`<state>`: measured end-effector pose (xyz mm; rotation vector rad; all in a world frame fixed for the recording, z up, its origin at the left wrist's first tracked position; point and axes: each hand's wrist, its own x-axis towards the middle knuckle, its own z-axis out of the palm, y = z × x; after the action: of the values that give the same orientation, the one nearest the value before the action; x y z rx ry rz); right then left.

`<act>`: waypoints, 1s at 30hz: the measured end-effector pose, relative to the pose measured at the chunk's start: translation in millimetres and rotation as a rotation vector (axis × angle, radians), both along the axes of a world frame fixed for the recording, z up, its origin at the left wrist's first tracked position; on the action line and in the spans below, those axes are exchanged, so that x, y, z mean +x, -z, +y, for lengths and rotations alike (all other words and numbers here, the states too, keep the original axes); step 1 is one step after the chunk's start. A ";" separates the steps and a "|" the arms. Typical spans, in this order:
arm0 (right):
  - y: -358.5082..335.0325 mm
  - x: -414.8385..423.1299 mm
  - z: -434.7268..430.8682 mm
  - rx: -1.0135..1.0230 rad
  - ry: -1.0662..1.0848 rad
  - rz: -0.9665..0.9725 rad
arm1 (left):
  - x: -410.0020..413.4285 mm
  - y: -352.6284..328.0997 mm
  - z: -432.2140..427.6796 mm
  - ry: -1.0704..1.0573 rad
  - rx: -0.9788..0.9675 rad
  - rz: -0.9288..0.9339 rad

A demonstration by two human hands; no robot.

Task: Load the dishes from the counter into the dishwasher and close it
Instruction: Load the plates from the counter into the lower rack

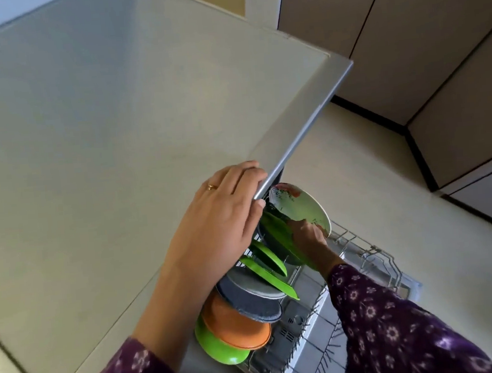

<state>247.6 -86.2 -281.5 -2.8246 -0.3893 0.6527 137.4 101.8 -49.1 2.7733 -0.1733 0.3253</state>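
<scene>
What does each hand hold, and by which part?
The right hand grips the patterned plate by its lower rim; the left hand rests on the counter.

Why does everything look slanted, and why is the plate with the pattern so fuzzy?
In the head view, the tipped wide lens slants the counter; the patterned plate and the right hand holding it are smeared by motion blur.
</scene>
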 end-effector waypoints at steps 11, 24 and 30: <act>72.3 7.4 17.2 -0.035 0.006 0.061 | 0.6 2.7 -3.0 -0.026 -0.002 0.005; 113.1 1.6 33.5 0.019 0.027 0.087 | 0.1 3.6 -6.6 -0.064 0.048 0.007; 117.5 5.0 30.7 0.043 0.023 0.083 | -0.5 3.9 -6.8 -0.067 0.040 -0.001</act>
<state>252.6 -55.5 -399.0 -2.7469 -0.3514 0.7451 136.9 95.0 -53.0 2.8233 -0.0883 0.3435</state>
